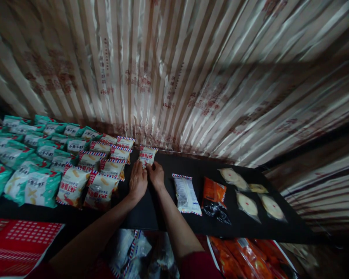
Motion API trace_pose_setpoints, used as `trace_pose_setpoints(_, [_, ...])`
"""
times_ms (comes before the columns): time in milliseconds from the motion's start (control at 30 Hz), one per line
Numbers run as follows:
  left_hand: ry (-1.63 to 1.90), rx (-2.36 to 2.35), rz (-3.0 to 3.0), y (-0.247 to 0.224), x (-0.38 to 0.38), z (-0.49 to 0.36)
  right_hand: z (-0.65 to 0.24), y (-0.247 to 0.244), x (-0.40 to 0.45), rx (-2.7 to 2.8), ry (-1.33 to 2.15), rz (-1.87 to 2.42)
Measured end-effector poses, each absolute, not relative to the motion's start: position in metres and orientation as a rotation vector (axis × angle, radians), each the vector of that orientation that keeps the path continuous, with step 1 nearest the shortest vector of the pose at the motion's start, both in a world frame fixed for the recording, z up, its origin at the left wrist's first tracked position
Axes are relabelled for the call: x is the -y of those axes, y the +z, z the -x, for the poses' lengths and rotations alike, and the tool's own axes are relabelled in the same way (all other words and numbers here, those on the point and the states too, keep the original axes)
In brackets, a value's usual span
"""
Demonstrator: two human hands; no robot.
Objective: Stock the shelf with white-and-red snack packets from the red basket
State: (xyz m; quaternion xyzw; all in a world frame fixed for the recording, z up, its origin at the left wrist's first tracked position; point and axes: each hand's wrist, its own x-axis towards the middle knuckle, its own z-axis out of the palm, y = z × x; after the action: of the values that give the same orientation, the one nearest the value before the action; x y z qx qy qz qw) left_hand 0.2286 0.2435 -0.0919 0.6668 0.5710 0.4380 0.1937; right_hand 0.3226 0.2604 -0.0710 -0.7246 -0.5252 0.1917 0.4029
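At the back edge of the black table, a small white snack bag (147, 153) with red lettering and a striped edge stands with both hands at its lower part. My left hand (138, 180) holds its lower left side, fingers close together. The fingers of my right hand (156, 174) are bent against its lower right corner. Left of my hands, several matching snack bags (99, 192) stand in rows. To the right of my right arm, a snack bag (187, 194) with a striped edge lies face down, its pale back showing.
Several teal snack bags (39, 188) fill the table's left part. An orange-and-black packet (214, 193) and several clear-wrapped round flat items (247, 204) lie at right. Below the front edge are a box of orange packets (244, 255) and striped-edge bags (139, 252). Patterned sheeting (163, 77) hangs behind.
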Motion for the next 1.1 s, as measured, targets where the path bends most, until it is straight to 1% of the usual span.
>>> trace_pose_setpoints(133, [1.252, -1.571, -1.827, -0.092, -0.253, -0.231, -0.325, -0.074, -0.275, 1.334, 0.434, 1.841])
trace_pose_setpoints(467, [1.185, -1.641, -1.849, -0.088, -0.273, -0.227, -0.318, -0.077, -0.300, 1.371, 0.499, 1.774])
trace_pose_setpoints(1100, [1.218, -1.604, -1.832, -0.089, -0.284, -0.223, -0.313, -0.082, -0.310, 1.366, 0.402, 1.770])
